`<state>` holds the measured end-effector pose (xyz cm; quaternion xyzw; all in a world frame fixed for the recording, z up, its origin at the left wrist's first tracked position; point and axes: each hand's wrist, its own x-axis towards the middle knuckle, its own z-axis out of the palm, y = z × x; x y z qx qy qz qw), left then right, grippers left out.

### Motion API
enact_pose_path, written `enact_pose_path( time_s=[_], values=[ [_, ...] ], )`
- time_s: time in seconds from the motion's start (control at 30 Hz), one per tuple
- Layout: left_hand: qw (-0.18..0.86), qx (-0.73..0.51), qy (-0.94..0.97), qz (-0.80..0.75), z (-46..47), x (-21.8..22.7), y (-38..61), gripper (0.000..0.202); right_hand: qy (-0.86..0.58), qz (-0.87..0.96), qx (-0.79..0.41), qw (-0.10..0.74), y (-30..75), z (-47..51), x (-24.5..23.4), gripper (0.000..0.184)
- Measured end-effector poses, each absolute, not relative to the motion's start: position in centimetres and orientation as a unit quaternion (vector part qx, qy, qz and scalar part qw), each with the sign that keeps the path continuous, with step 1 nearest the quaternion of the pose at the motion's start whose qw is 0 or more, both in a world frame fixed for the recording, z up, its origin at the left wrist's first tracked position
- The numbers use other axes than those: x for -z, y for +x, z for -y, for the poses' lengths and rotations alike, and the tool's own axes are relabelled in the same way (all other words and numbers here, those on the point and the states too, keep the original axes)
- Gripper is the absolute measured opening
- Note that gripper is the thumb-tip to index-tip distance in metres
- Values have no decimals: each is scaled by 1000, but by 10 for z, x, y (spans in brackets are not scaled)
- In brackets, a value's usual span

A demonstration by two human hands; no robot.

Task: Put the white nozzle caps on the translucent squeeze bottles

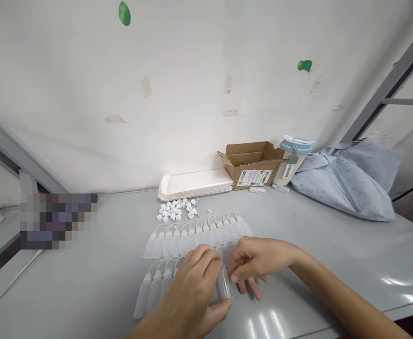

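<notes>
Two rows of translucent white squeeze bottles with thin curved spouts lie on the grey table; the back row (195,236) is fully seen, the front row (154,289) partly covered by my left hand. My left hand (194,287) curls over the right end of the front row, its fingers and thumb around the two ends of a clear plastic bottle (224,284). Just to the right is my right hand (252,263), bent at the wrist with its fingers apart and holding nothing visible. Several small white caps (176,210) are heaped behind the rows.
Along the wall stand a stack of white envelopes (197,182), an open cardboard box (252,165), a cup with a blue lid (293,160) and a light blue bag (344,179). Small clear pieces (258,189) lie before the box. A blurred-out patch (56,221) covers something at left.
</notes>
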<state>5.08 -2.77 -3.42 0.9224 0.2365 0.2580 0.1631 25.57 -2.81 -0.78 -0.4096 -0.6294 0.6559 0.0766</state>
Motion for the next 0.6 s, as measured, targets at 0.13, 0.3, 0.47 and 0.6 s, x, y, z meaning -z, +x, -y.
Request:
enact_pose_path(
  time_s=[0.13,0.3,0.47,0.6],
  values=[
    [165,-218,931,-243,24,36,50,29,-429,631,-643,67,252,26,14,17],
    [160,-171,936,-261,22,30,47,23,-441,618,-648,57,250,23,21,11],
    [178,-126,934,-283,25,24,47,21,-442,615,-650,62,249,20,27,11],
    [191,-131,932,-279,22,20,44,26,-435,609,-659,67,252,18,26,11]
  ],
)
